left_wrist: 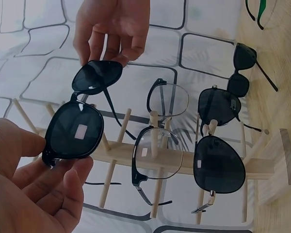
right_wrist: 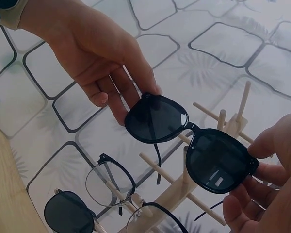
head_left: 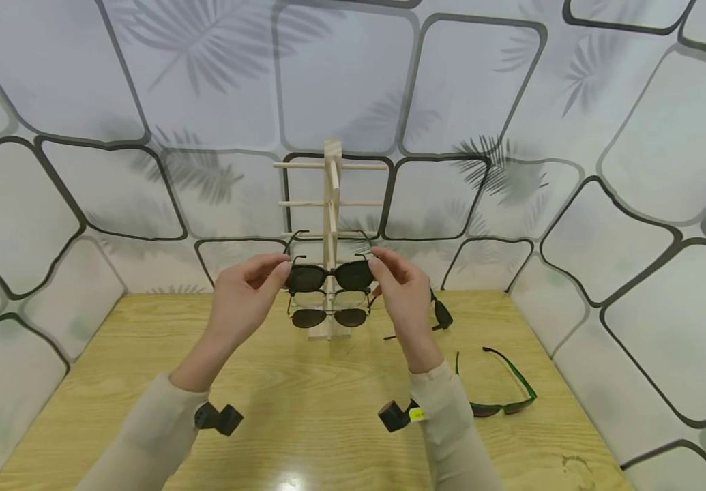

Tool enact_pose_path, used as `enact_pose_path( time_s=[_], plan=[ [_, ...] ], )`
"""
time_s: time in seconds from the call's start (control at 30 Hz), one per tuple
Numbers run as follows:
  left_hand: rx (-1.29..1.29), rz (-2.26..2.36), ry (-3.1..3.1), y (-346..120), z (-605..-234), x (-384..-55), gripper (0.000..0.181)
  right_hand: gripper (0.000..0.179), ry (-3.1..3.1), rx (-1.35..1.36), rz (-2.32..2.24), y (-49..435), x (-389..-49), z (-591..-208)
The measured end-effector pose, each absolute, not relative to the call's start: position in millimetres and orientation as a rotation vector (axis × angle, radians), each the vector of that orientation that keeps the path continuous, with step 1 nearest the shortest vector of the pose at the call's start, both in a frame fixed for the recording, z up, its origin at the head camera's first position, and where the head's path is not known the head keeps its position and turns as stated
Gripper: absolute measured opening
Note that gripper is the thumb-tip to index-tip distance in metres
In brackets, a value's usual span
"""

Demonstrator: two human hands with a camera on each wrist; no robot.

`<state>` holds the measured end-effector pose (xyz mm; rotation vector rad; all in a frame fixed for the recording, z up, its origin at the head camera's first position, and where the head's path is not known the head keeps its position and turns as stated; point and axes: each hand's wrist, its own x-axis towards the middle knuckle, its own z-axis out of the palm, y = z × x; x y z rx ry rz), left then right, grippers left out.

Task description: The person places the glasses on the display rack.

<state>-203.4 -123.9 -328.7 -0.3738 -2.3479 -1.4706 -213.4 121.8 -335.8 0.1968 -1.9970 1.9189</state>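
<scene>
Between my two hands is a pair of black sunglasses (head_left: 307,277). At one end of the frame, the left hand (head_left: 239,300) pinches the hinge corner between thumb and fingers. The right hand (head_left: 408,300) holds the opposite corner the same way. Its temples are unfolded and point back toward the wooden display rack (head_left: 331,184), with the frame in front of the rack's pegs. Just below it on the rack sit clear-lensed eyeglasses (left_wrist: 172,99) with dark brows. Lower still hang dark sunglasses (head_left: 309,318) with a thin metal frame.
Right of the rack, dark sunglasses (head_left: 443,314) lie on the wooden table (head_left: 254,423), partly behind my right forearm. Nearer me are sunglasses with green temples (head_left: 521,382), spread open. Several upper pegs (head_left: 361,203) stick out bare. A patterned backdrop (head_left: 346,75) rises behind.
</scene>
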Motion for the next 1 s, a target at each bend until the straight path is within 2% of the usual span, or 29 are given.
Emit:
enact_pose_path(
  time_s=[1.0],
  plan=[
    [-0.348,-1.451,-2.388,-118.2,-329.4,-226.9,0.033,0.031,-2.011,0.116,1.949,123.5,-232.6,-338.8]
  ],
)
